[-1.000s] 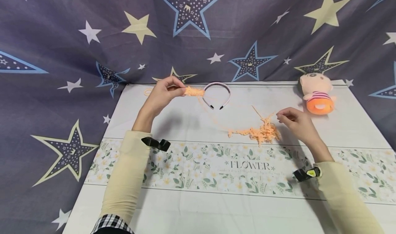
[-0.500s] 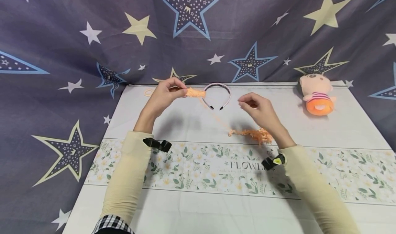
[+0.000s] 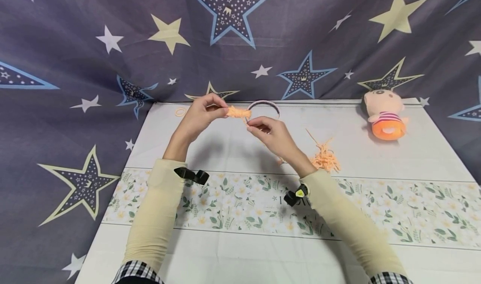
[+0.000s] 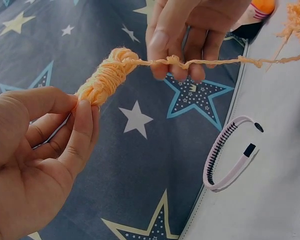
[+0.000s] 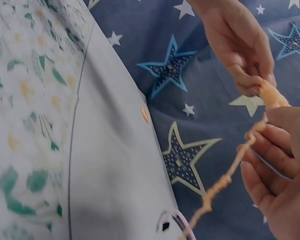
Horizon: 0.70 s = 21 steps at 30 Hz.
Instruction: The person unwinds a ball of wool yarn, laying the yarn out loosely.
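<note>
My left hand [image 3: 199, 117] pinches one end of a small wound bundle of orange yarn [image 4: 107, 75], held up over the back of the table. From the bundle's other end a thin crinkled strand [image 4: 222, 62] runs off toward a loose tangle of yarn [image 3: 325, 158] on the table. My right hand [image 3: 272, 135] has come close beside the bundle, its thumb and curled fingers on the strand, as the right wrist view shows. Behind the hands lies a pale pink headband [image 4: 222, 160] with dark teeth, partly covered by the right hand in the head view.
A plush doll [image 3: 385, 115] with a striped top and orange base lies at the back right. A small orange ring [image 3: 180, 112] is near the back left corner. A star-patterned curtain [image 3: 240, 67] hangs behind the white flower-print tablecloth [image 3: 233, 250].
My right hand has swept left from beside the yarn tangle to the strand at the bundle. The left hand has stayed nearly in place, still holding the bundle.
</note>
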Available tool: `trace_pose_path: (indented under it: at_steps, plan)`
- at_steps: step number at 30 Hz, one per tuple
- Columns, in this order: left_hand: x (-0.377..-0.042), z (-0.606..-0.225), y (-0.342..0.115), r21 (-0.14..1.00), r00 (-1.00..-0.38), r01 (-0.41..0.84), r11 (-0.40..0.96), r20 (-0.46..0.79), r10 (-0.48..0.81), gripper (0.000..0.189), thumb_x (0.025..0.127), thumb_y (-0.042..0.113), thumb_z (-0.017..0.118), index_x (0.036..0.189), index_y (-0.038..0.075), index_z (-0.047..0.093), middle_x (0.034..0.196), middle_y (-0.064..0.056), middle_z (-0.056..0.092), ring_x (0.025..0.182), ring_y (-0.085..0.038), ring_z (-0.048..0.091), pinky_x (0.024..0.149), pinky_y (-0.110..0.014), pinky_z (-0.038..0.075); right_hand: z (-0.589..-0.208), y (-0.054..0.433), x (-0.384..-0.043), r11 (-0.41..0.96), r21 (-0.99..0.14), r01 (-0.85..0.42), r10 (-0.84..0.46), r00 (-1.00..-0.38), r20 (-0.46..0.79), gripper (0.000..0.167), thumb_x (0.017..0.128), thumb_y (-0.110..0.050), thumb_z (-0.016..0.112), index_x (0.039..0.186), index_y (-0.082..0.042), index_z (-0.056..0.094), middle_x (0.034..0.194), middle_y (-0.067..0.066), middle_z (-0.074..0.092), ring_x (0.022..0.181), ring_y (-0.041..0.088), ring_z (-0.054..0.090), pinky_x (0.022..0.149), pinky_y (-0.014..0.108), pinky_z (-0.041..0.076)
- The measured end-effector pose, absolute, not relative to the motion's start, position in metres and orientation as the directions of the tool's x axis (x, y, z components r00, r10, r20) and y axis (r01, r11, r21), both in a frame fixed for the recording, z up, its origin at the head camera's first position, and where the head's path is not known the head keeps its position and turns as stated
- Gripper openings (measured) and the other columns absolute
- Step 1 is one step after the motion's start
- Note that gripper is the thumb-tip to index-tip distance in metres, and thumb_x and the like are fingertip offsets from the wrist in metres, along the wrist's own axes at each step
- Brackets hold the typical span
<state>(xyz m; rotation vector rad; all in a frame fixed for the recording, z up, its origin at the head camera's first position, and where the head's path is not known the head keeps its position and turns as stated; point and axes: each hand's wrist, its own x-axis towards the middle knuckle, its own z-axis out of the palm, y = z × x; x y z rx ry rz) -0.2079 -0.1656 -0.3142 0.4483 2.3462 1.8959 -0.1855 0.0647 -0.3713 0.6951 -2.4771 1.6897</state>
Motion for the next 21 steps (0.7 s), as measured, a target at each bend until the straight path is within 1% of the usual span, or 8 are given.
trace_pose_path:
  at_steps: [7,11,15,21]
  plan:
    - [-0.208,-0.315,-0.165,0.969,-0.954,0.170,0.177,0.117,0.275,0.006,0.089,0.000,0.064,0.091,0.006,0.062,0.098,-0.002,0.061,0.084,-0.013,0.065,0.084,-0.030,0.056,-0.371,0.056,-0.180,0.272,-0.878,-0.395,-0.297,-0.902,0.314,0.014,0.093,-0.022,0.064,0.098,-0.011,0.069,0.094,0.005,0.070,0.080,0.015,0.064,0.069,0.025,0.053]
    - [-0.209,-0.316,-0.166,0.970,-0.954,0.168,0.177,0.115,0.276,0.007,0.089,0.000,0.064,0.091,0.006,0.062,0.099,-0.004,0.060,0.084,-0.013,0.065,0.083,-0.029,0.056,-0.367,0.063,-0.178,0.237,-0.884,-0.403,-0.267,-0.902,0.339,0.013,0.093,-0.020,0.064,0.097,-0.008,0.068,0.090,0.010,0.070,0.075,0.014,0.062,0.063,0.022,0.050]
    - [-0.209,-0.316,-0.166,0.972,-0.955,0.158,0.173,0.106,0.276,0.007,0.088,-0.001,0.065,0.091,0.005,0.062,0.099,-0.004,0.059,0.083,-0.013,0.065,0.082,-0.028,0.056,-0.361,0.075,-0.181,0.197,-0.887,-0.417,-0.200,-0.903,0.379,0.014,0.093,-0.016,0.063,0.096,-0.003,0.067,0.087,0.016,0.068,0.071,0.011,0.059,0.060,0.018,0.047]
    - [-0.208,-0.316,-0.167,0.972,-0.956,0.153,0.179,0.099,0.277,0.006,0.089,0.000,0.064,0.092,0.005,0.061,0.099,-0.004,0.059,0.083,-0.013,0.065,0.083,-0.028,0.056,-0.342,0.097,-0.177,0.180,-0.887,-0.426,-0.094,-0.905,0.416,0.015,0.093,-0.004,0.059,0.097,0.009,0.063,0.085,0.027,0.063,0.065,0.002,0.055,0.055,0.015,0.042]
